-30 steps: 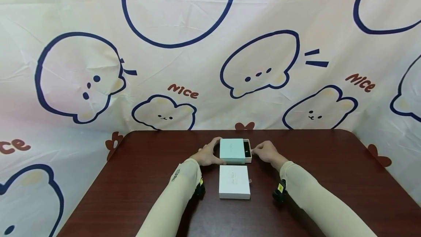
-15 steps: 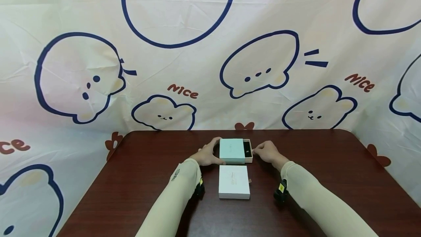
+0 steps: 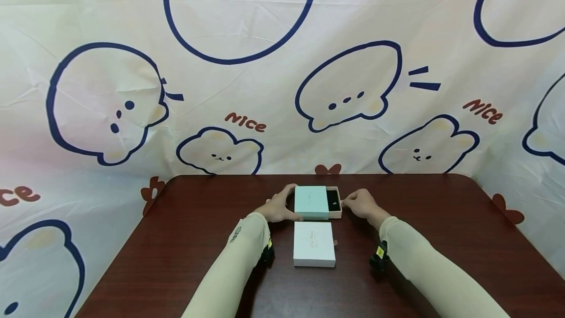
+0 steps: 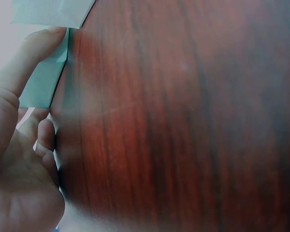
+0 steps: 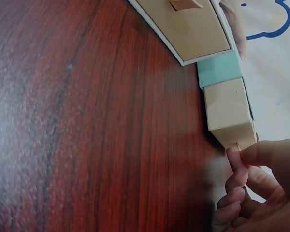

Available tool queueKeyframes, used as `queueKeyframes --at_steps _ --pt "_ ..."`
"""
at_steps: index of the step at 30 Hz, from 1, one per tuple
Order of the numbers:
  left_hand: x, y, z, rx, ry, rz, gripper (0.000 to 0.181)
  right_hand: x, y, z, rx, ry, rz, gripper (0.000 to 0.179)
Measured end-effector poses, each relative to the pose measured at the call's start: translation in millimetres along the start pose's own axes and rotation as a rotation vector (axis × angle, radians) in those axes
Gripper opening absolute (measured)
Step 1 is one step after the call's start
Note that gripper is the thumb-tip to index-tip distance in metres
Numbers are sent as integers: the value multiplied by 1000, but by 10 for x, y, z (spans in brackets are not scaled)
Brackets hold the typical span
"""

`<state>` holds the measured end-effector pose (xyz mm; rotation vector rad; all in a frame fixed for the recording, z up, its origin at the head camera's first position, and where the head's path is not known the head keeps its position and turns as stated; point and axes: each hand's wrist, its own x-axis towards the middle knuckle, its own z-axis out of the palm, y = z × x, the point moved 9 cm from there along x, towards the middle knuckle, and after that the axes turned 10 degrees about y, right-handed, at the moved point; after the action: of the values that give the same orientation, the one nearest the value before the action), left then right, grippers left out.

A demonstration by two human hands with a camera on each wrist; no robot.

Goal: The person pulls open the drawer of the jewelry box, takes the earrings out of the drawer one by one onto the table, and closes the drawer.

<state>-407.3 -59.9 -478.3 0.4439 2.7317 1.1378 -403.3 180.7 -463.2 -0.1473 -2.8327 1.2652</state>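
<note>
A mint-green slide box lies toward the back of the table. My left hand grips its sleeve from the left, thumb along the near side and fingers at the far side. From the right end sticks out a beige drawer with a black inside; a small shiny piece shows on the black. At the drawer's end, my right hand pinches a small pull tab between thumb and index finger, most of the tab hidden by the fingertips. The other right-hand fingers are curled in.
A white slide box lies just in front of the mint one, its ribbon tab on the right end. The dark wood table ends at the back against a printed cloth.
My right hand has moved slightly right, and the drawer has slid further out of the mint sleeve, showing more black inside. The left hand and the white box have stayed in place.
</note>
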Motion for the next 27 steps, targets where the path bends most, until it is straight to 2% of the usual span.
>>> queueKeyframes --at_steps 27 --pt "-24 11 -2 12 -12 -20 101 -13 81 -46 -8 -6 19 26"
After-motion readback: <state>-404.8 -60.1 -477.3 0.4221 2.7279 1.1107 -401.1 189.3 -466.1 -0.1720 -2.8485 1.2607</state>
